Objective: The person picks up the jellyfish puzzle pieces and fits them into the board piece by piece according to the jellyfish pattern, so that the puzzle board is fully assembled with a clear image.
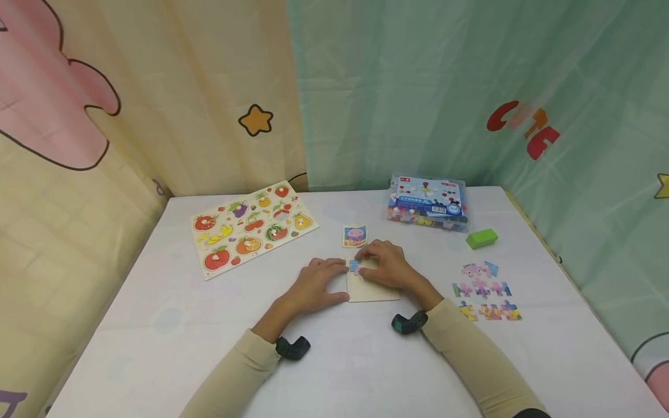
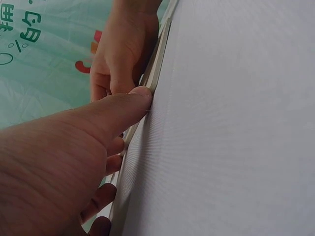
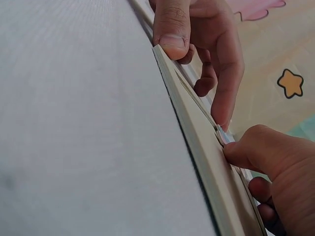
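Observation:
In the head view a square wooden puzzle board [image 1: 373,292] lies flat on the table. A blue and pink jigsaw piece [image 1: 354,266] is at its upper left corner. My right hand [image 1: 385,264] reaches over the board, index finger and thumb bent about this piece; in the right wrist view the thumb [image 3: 236,153] touches it. My left hand [image 1: 312,285] lies at the board's left side with fingers spread, the thumb [image 2: 140,96] against the edge and a fingertip by the upper corner. The right hand's other fingers are partly hidden.
Several loose jigsaw pieces [image 1: 482,288] lie in rows at right, below a green block [image 1: 482,238]. Beyond the board is a small picture card [image 1: 355,236]. A fruit puzzle board [image 1: 254,229] lies at back left, a clear plastic box [image 1: 427,203] at back right.

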The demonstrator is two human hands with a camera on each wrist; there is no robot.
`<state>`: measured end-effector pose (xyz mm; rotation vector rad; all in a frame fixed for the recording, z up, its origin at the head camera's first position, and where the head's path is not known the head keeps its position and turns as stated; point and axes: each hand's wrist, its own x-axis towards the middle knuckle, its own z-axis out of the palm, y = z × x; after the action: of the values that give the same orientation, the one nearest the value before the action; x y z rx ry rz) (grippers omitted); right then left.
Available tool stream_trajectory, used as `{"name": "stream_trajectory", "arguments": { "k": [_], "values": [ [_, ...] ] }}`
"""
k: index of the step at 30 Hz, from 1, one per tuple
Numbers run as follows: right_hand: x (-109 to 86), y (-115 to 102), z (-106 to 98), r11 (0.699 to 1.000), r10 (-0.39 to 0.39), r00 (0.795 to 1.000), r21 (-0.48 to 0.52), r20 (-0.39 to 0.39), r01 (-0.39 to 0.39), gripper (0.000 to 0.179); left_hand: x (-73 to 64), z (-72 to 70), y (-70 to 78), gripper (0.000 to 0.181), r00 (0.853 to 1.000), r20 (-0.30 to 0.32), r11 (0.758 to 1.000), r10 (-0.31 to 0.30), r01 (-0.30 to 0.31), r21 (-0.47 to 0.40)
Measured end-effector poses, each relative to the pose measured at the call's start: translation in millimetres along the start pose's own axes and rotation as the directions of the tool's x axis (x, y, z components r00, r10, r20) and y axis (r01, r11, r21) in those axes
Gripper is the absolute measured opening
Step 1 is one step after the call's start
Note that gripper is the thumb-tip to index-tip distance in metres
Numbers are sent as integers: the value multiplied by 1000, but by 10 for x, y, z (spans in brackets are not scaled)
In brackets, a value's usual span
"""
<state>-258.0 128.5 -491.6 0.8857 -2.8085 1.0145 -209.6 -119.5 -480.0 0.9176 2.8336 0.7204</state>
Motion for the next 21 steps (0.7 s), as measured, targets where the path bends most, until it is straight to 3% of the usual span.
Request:
{"name": "stream_trajectory", "arguments": {
  "k": [21],
  "values": [
    [-23, -10, -6, 999, -10, 1000, 39, 3, 9, 22, 5, -8, 2, 63, 1000, 20, 1000, -16, 16, -11]
  ]
}}
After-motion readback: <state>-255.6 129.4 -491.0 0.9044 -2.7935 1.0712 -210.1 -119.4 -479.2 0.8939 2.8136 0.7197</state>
